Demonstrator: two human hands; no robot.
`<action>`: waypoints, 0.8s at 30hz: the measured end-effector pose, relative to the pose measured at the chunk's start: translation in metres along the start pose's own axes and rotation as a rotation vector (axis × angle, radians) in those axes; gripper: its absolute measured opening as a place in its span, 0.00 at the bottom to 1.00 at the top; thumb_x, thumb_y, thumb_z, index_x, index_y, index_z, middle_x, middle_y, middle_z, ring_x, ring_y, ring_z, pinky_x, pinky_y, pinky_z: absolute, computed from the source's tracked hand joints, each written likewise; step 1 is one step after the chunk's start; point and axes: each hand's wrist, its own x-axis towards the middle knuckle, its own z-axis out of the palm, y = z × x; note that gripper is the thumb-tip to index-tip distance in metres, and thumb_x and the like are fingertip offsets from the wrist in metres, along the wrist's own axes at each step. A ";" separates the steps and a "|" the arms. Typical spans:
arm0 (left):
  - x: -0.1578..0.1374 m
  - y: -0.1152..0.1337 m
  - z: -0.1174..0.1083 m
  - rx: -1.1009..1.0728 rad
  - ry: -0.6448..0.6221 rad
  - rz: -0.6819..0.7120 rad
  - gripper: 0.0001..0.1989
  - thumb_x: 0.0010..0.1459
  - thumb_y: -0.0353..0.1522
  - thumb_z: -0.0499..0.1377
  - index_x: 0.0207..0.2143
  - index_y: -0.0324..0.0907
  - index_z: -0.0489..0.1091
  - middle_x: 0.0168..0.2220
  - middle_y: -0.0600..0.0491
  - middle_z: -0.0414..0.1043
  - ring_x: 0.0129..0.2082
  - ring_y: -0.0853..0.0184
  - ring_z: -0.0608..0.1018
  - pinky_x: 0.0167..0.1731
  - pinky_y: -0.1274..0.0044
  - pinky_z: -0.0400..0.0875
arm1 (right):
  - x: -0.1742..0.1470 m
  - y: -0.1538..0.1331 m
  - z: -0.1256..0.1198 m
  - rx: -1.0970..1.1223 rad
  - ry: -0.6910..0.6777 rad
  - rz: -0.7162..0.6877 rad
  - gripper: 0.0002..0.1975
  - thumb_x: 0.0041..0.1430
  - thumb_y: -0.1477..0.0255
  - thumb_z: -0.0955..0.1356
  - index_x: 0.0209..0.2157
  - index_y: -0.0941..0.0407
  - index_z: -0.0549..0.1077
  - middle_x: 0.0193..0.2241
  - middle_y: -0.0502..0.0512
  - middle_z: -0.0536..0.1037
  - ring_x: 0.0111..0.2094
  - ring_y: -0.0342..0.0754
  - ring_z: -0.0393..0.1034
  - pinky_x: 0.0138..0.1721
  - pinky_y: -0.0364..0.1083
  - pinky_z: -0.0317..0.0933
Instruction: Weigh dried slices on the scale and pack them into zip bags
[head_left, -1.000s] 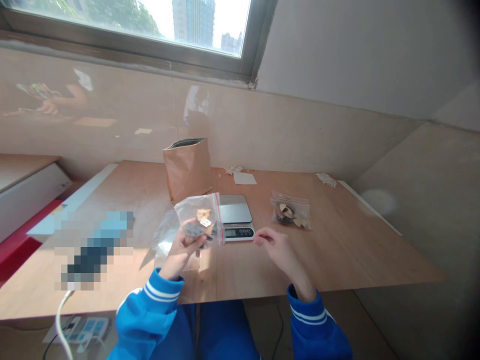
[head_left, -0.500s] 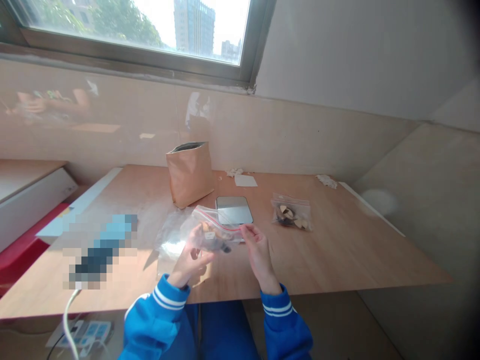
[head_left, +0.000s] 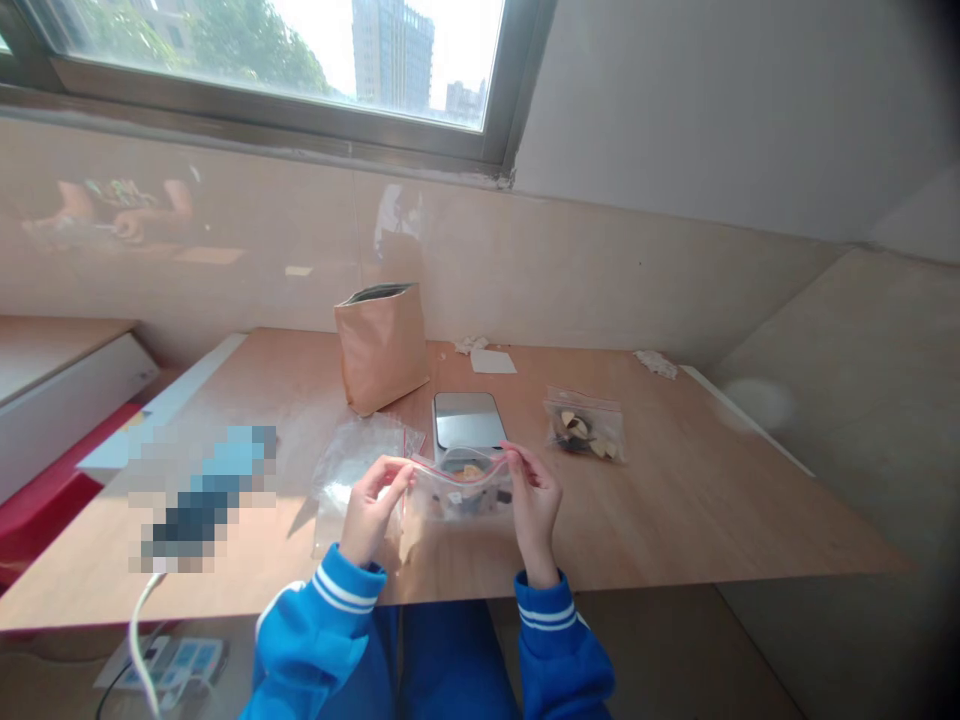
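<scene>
A clear zip bag with a red seal line hangs between my hands, its mouth sagging open a little. Dark and tan pieces show through its plastic. My left hand pinches the top left corner, and my right hand pinches the top right one. Just beyond the bag lies a flat scale with a mirror-like plate. Flat empty zip bags are by my left hand. To the right of the scale lies another zip bag with dark and pale dried pieces in it.
An open brown paper pouch stands behind the scale. White paper and crumpled tissue lie farther back. A blurred-out object with a white cable is at the left of the wooden table.
My left hand has moved from the bag's side up to its top left corner. The bag now hangs level, its mouth stretched between both hands.
</scene>
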 end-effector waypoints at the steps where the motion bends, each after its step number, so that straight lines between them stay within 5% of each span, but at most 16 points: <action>1: 0.002 -0.003 0.002 0.000 0.059 0.010 0.15 0.55 0.44 0.61 0.30 0.40 0.73 0.29 0.53 0.74 0.32 0.67 0.75 0.37 0.77 0.70 | -0.001 0.004 -0.001 0.002 -0.010 0.010 0.17 0.57 0.57 0.68 0.37 0.56 0.80 0.30 0.56 0.83 0.34 0.52 0.77 0.39 0.48 0.69; 9: 0.013 -0.037 0.016 -0.132 0.163 -0.080 0.17 0.54 0.46 0.60 0.33 0.40 0.69 0.31 0.53 0.76 0.31 0.68 0.76 0.35 0.77 0.71 | -0.004 0.041 -0.002 0.069 -0.036 0.131 0.25 0.57 0.55 0.68 0.48 0.58 0.74 0.30 0.58 0.83 0.34 0.54 0.78 0.40 0.51 0.69; 16: 0.015 -0.046 0.012 -0.269 0.201 -0.127 0.20 0.50 0.45 0.64 0.37 0.39 0.70 0.32 0.50 0.77 0.31 0.67 0.78 0.35 0.76 0.71 | -0.005 0.050 -0.002 0.016 -0.088 0.138 0.18 0.54 0.56 0.70 0.37 0.57 0.76 0.35 0.59 0.82 0.39 0.54 0.76 0.42 0.50 0.66; 24: 0.015 -0.049 0.010 -0.245 0.276 -0.125 0.19 0.48 0.43 0.66 0.36 0.38 0.73 0.34 0.50 0.78 0.35 0.66 0.79 0.36 0.77 0.70 | -0.005 0.050 -0.004 -0.026 -0.050 0.142 0.20 0.57 0.55 0.67 0.39 0.57 0.78 0.35 0.59 0.82 0.40 0.54 0.76 0.40 0.50 0.67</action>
